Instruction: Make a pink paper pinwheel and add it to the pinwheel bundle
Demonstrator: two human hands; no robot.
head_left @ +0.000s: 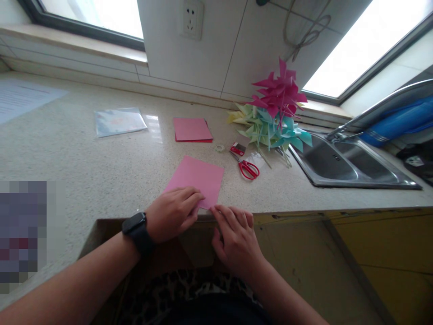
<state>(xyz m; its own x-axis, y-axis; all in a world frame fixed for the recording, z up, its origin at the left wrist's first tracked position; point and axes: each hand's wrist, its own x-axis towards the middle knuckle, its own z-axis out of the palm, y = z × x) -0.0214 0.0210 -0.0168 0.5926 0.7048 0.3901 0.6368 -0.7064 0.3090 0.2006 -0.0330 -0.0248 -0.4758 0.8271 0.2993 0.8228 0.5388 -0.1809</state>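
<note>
A pink square sheet of paper [199, 177] lies on the speckled stone counter [101, 167] near its front edge. My left hand [174, 212], with a black watch on the wrist, rests flat on the sheet's near edge. My right hand [237, 237] sits just right of it, fingertips pinching the sheet's near corner at the counter edge. Both hands press on the paper; neither lifts it.
A stack of pink paper [191, 130] and a clear plastic sleeve [119, 121] lie further back. Red scissors [248, 169], a small tape roll [220, 147] and a heap of pink, green and blue paper pinwheels [274, 115] sit near the steel sink [345, 164].
</note>
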